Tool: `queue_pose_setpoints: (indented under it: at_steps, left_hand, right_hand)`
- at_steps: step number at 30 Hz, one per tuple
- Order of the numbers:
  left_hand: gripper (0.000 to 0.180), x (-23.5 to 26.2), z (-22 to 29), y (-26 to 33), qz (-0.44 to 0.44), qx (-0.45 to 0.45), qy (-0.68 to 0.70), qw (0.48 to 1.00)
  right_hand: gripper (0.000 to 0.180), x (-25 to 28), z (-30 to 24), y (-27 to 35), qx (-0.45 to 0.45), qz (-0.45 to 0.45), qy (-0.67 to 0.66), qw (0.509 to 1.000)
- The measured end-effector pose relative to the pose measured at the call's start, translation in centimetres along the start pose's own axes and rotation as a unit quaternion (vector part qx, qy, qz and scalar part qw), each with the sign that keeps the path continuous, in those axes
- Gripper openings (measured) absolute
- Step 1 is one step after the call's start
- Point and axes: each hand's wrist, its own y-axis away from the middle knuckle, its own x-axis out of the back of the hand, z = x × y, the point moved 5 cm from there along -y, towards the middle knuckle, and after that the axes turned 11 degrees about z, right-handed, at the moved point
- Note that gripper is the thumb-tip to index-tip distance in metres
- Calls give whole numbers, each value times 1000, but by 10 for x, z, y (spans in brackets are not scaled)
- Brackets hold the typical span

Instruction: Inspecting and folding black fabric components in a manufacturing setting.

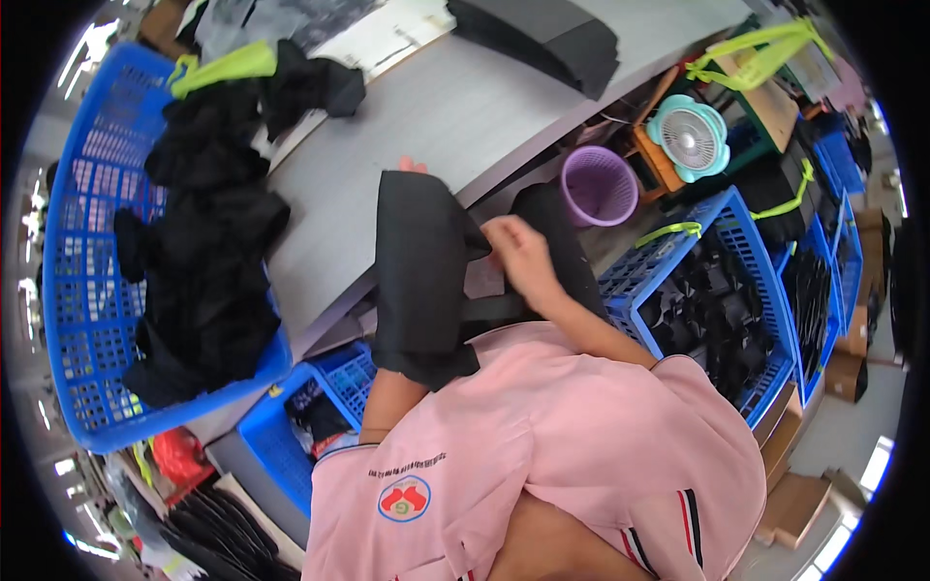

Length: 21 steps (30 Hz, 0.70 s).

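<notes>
A worker in a pink knit shirt (pixel 591 407) sits at a grey, smooth-topped work table (pixel 339 213), a long black matte-cloth piece (pixel 417 271) lying along the left forearm at the table's near edge. The cloth's long axis runs with that arm, from the shirt toward the table. The left arm is the nearer, directly beneath the cloth; only the fingertips of the left hand (pixel 413 167) show past the far end, so its grip cannot be told. The right hand (pixel 523 259), on the side away from the table's left end, has its fingers bent close together at the cloth's right edge, the cloth lying to its left; whether they pinch it is unclear.

On the table's far part rests a flat stack of smooth dark panels (pixel 542 44). At the table's left end stands a blue lattice-walled plastic basket (pixel 184 418) heaped with soft, crumpled black fabric (pixel 208 261). Off the table's right side are a round, perforated purple plastic bin (pixel 593 179) and a petal-rimmed turquoise fan (pixel 690 138).
</notes>
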Motion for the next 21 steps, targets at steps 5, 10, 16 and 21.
queue_pose_setpoints:
  at_steps: [5,10,16,21]
  left_hand:
    - [24,15,6,17,97,-9,15,995]
    - [50,22,-10,-7,-51,-61,-243,967]
    - [54,83,-80,-41,123,235,248,932]
    - [51,96,-112,27,-7,295,249,922]
  right_hand:
    - [19,-5,-45,-5,149,-43,62,986]
    - [19,-26,-39,1,-76,-232,-70,967]
    - [13,-22,-57,-11,-63,-223,-144,962]
    - [21,-22,-76,-69,-29,-46,-166,985]
